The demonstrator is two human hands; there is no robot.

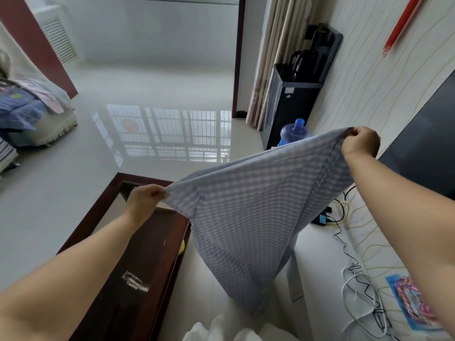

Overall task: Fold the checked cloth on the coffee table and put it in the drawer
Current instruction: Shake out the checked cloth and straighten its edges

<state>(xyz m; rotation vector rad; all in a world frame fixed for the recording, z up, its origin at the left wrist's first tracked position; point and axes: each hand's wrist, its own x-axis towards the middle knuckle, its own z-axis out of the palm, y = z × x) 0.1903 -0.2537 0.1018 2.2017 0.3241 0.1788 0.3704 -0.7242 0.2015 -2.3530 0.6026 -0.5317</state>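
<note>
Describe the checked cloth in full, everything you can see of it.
The checked cloth is thin, soft-looking fabric in a fine pale blue and white check with a plain border band. It is held spread in the air beside the coffee table, not yet folded. The left hand pinches one upper corner, the right hand grips the other, higher up. The rest hangs down toward the floor.

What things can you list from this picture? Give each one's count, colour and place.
checked cloth: one, blue and white, held up in the air beside the table
coffee table: one, dark red-brown, lower left
water bottle: one, blue, on the floor by the dispenser
water dispenser: one, black, against the right wall
cables: several, black and white, right side
curtain: one, beige, upper right
left hand: pinches one cloth corner
right hand: pinches the other corner
</note>
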